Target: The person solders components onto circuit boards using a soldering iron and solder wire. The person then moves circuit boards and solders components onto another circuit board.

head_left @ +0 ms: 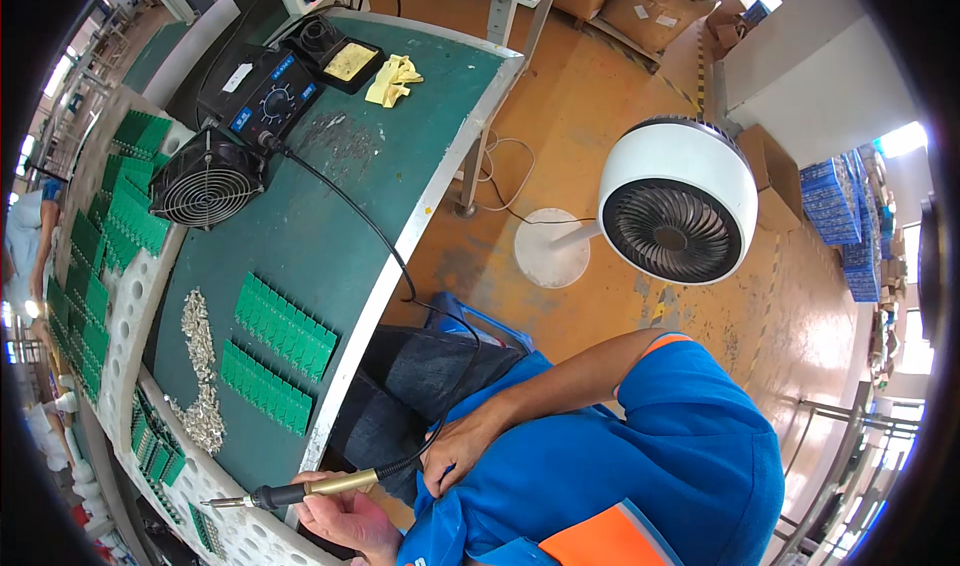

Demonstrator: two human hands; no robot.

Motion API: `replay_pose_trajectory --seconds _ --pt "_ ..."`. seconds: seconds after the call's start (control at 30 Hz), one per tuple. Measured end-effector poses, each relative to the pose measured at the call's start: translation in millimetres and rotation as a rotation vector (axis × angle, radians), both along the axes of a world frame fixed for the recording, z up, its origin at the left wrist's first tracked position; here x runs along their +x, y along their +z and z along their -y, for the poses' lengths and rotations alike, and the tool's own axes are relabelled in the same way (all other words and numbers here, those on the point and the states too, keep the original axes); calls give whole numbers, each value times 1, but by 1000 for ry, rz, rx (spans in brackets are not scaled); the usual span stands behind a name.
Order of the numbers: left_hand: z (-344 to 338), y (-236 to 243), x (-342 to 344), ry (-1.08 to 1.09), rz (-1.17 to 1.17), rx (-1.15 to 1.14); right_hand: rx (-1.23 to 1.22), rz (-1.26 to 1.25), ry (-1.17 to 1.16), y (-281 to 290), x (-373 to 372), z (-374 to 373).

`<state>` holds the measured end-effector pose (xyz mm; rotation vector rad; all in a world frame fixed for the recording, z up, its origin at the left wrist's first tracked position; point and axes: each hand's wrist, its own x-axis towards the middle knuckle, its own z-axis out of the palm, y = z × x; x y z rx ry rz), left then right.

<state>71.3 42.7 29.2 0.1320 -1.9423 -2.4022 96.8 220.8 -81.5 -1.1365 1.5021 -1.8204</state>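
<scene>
My left hand (345, 518) is closed around the handle of a soldering iron (325, 484), whose metal tip points left over a white foam tray (255, 531). My right hand (458, 454) is at the front of my blue shirt (620, 456), its fingers curled on a fold of the cloth. From the iron a black cord (345, 198) runs across my lap and the bench to a soldering station (262, 94). Two green circuit board panels (286, 326) lie side by side on the green bench mat (330, 236). Left of them is a pile of small pale metal parts (202, 406).
A black fan (207, 181) sits by the station, near a yellow sponge (350, 62) in its holder and a crumpled yellow cloth (394, 81). Foam trays with green boards (135, 211) line the left side. A white standing fan (680, 201) is on the floor beside the bench.
</scene>
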Motion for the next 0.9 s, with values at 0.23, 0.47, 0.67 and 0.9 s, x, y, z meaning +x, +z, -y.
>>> replay_pose_trajectory --seconds 0.23,0.47,0.67,0.9 --pt "-2 3 1 81 35 -38 41 83 20 1 8 -8" --pt "5 -7 -5 130 3 -59 52 84 -18 2 8 -12" --pt "7 6 3 -2 74 -4 83 205 -30 17 8 -22" --pt "6 4 -2 -63 39 25 259 84 -149 40 -11 -49"
